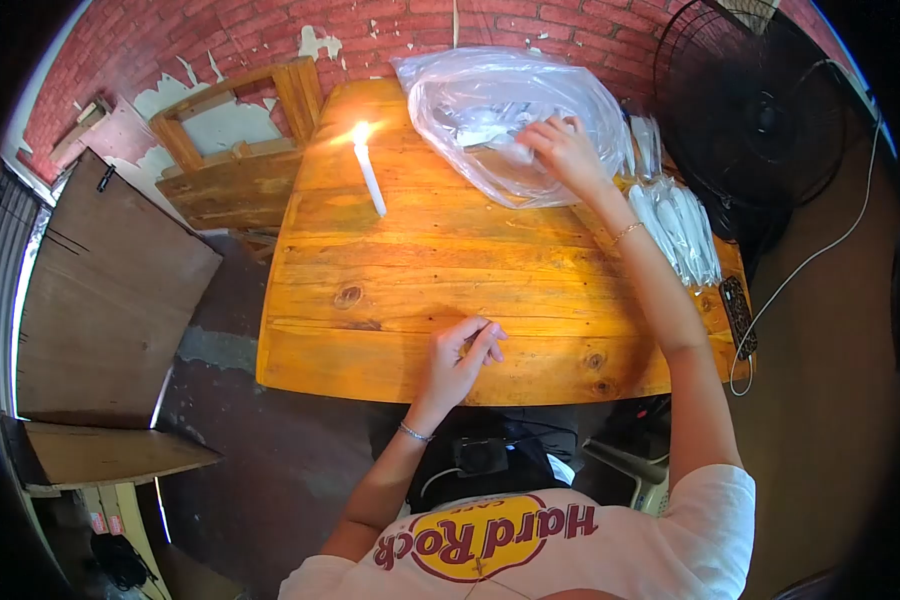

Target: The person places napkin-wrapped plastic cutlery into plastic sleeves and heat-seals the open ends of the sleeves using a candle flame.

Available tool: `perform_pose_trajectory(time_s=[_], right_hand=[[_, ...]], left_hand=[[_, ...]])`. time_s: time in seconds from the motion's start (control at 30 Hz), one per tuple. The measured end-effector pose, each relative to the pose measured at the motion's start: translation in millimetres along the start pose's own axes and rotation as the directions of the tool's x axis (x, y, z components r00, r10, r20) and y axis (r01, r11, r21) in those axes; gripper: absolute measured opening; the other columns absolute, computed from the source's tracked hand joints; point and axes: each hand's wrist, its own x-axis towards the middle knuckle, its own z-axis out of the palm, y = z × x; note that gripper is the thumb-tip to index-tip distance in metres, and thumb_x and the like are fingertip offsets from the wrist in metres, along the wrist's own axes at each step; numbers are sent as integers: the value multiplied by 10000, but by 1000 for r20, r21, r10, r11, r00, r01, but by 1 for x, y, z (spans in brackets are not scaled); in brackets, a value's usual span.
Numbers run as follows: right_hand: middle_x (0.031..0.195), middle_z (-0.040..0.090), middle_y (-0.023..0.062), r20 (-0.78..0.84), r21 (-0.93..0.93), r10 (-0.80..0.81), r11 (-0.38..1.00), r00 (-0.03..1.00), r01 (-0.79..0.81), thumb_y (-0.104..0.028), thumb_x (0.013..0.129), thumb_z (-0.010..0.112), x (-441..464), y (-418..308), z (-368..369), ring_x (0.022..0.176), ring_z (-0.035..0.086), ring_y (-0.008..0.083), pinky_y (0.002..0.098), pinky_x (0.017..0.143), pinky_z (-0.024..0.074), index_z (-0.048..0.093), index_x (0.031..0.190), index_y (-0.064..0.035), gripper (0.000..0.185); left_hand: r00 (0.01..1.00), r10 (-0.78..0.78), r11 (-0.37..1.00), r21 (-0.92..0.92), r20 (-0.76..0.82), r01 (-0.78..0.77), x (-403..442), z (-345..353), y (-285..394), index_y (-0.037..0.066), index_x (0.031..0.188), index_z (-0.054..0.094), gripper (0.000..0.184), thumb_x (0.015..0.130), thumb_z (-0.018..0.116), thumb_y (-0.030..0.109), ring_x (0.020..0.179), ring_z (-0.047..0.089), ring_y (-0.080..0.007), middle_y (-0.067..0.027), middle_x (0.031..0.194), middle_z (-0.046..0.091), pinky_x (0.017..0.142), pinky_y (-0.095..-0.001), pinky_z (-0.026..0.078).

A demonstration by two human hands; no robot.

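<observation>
My right hand [562, 152] reaches over the clear plastic bag [450, 95] at the back of the wooden table [420, 265]. Its fingers are bent down among whitish pieces [482, 130] lying in the bag, and what they grip is hidden. Near the table's front edge rests my left hand [462, 355], its fingers curled in with nothing visible in them. A lit white candle [370, 180] stands at the left of the table, leaning slightly. To the right of the bag lie several white items in clear wrappers [675, 225], their kind unclear.
A black fan [765, 118] stands at the right behind the table. A dark patterned phone-like object [737, 315] lies on the right edge beside a white cable [820, 252]. A wooden chair [235, 165] stands to the left, before a peeling brick-pattern wall [390, 35].
</observation>
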Motion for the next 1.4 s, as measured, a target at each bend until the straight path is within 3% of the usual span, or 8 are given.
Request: perform_pose_trajectory(time_s=[0.17,0.27,0.43,0.6,0.73,0.83,1.13,1.4], right_hand=[[864,618,41,-539,171,58,984,840,41,-22,715,644,18,-25,-54,763,583,181,252,633,432,618,957,-57,245],[776,619,16,-211,835,583,524,784,-166,-23,754,660,13,-78,-98,695,567,78,209,578,420,614,985,-24,235],[777,615,-3,389,921,498,-228,775,-315,26,781,643,-26,-156,-128,671,533,17,168,587,429,609,971,27,193],[845,642,48,506,862,515,-300,692,-408,28,787,634,-62,-190,-107,732,574,65,194,657,455,602,975,27,190],[1067,607,99,447,890,510,-173,734,-422,-22,780,651,-76,-202,-93,884,579,102,237,718,450,571,1069,38,307],[1154,565,111,498,850,587,-476,638,-226,-74,816,619,-74,-204,-93,894,575,118,245,735,442,564,1092,35,302],[888,641,91,417,903,647,-212,639,-374,18,799,608,-72,-195,-103,817,586,129,249,700,463,646,939,34,146],[812,616,97,117,915,453,298,884,-273,6,678,700,-63,-199,-142,721,596,177,256,613,464,688,846,-14,170]], left_hand=[[999,18,991,-130,-28,-21,5,-9,11,-15,901,581,160,897,495,119,649,548,-90,-55,751,590,585,-206,427],[979,143,981,-114,-144,-160,11,-19,28,-7,1057,523,257,859,561,153,842,540,-119,-80,972,562,714,-235,427],[979,187,976,-131,84,-175,17,-41,53,23,1238,416,539,782,663,171,1083,451,-145,-98,1202,457,864,-288,386],[867,-219,879,-296,447,374,-6,-27,45,24,1178,467,367,883,559,220,681,552,-75,-26,862,584,564,-179,427],[857,-290,877,-240,426,416,-14,-25,33,29,1020,525,201,933,448,194,484,438,-21,1,638,484,417,-154,327],[854,-331,846,-275,400,457,-22,-27,25,30,1028,523,195,932,448,182,486,428,-14,4,648,483,421,-154,321],[837,-310,854,-254,452,454,-29,-30,26,19,1162,469,403,816,634,144,684,559,-90,-62,863,580,627,-199,455],[985,79,906,-422,155,-6,-10,-14,56,26,1206,453,583,703,739,95,1059,475,-153,-97,1164,489,892,-268,403]])
